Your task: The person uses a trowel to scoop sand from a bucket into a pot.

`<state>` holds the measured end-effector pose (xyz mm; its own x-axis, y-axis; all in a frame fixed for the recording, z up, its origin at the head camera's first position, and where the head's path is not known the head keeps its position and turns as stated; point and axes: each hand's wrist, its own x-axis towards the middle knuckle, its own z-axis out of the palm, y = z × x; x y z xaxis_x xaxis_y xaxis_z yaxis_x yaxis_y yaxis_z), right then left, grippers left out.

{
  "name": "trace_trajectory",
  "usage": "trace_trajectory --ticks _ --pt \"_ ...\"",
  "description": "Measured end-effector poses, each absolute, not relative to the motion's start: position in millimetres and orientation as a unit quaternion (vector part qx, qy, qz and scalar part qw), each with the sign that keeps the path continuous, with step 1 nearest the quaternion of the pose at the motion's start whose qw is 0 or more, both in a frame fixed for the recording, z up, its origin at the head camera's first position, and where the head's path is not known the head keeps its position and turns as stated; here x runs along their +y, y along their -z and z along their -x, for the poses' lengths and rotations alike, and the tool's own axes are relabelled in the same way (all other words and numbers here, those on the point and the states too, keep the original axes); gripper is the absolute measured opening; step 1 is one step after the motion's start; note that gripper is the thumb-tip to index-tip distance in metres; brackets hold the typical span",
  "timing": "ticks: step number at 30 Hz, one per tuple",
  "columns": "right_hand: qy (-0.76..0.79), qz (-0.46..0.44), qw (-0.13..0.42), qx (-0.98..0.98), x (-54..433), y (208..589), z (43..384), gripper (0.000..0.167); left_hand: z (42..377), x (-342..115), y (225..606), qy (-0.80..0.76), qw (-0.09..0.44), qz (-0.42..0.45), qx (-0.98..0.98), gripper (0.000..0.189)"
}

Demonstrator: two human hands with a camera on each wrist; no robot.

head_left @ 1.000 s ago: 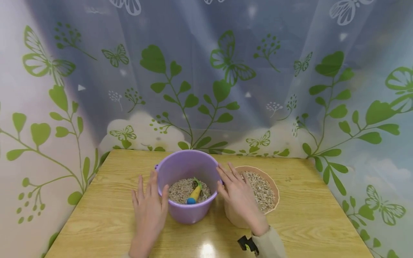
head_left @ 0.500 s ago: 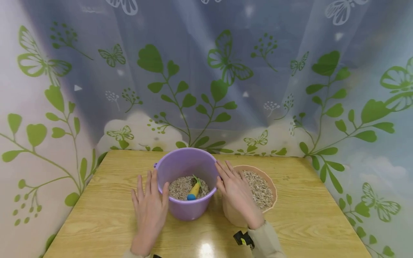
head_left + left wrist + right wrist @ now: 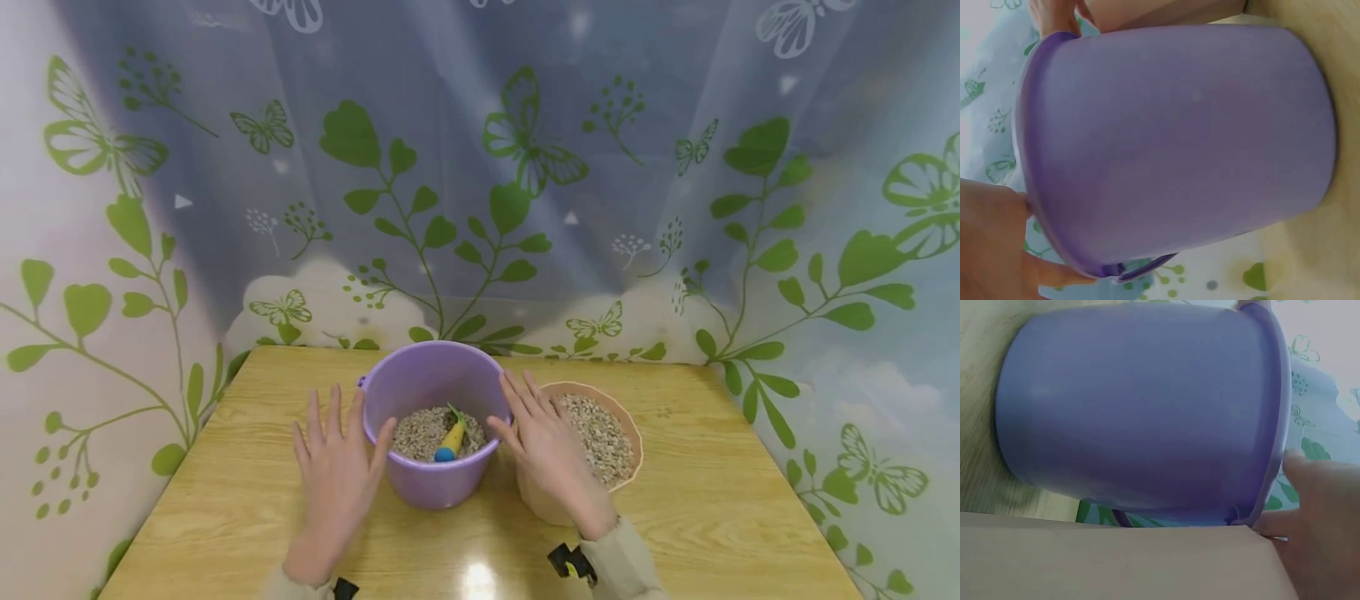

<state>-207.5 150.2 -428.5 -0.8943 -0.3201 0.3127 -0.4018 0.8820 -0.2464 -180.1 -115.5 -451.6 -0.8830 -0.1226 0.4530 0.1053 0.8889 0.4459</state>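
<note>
A purple bucket (image 3: pixel 438 485) stands upright on the wooden table, its bottom covered with small beige-grey grains (image 3: pixel 422 432). On the grains lies a yellow tapered thing (image 3: pixel 453 439) with a blue end and a green leafy tip. My left hand (image 3: pixel 335 475) is at the bucket's left rim, fingers straight and spread, thumb near the rim. On the opposite side my right hand (image 3: pixel 551 450) touches the rim, its fingers fairly straight and its thumb over the edge. In the left wrist view, the bucket (image 3: pixel 1179 144) shows its side and part of its handle (image 3: pixel 1147 269).
Right of the bucket, partly behind my right hand and forearm, stands a peach-coloured container (image 3: pixel 542 500) with a wavy rim, filled with similar grains (image 3: pixel 602 442). A curtain (image 3: pixel 480 208) printed with leaves and butterflies hangs behind the table (image 3: pixel 712 500).
My left hand has shifted slightly left and spread its fingers wider. My right thumb has moved inward over the rim. The bucket and the yellow thing look unmoved on the table.
</note>
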Motion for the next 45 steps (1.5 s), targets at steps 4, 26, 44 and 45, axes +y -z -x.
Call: trace_trajectory --ticks 4,26,44,45 --pt "-0.151 -0.198 0.105 -0.963 145.9 428.9 204.8 0.068 185.4 -120.8 439.8 0.222 0.286 0.016 -0.932 0.064" --pt "-0.148 -0.218 0.131 -0.956 146.5 440.3 206.6 0.064 219.4 -49.6 390.5 0.019 0.138 0.265 -0.954 0.035" --pt "-0.147 -0.215 0.135 -0.956 144.8 441.0 203.3 0.064 228.6 -41.3 380.1 -0.159 0.005 0.227 -0.961 0.006" --pt "-0.147 -0.213 0.134 -0.957 145.1 441.1 203.1 0.064 228.9 -43.3 381.4 -0.166 0.019 0.226 -0.96 0.008"
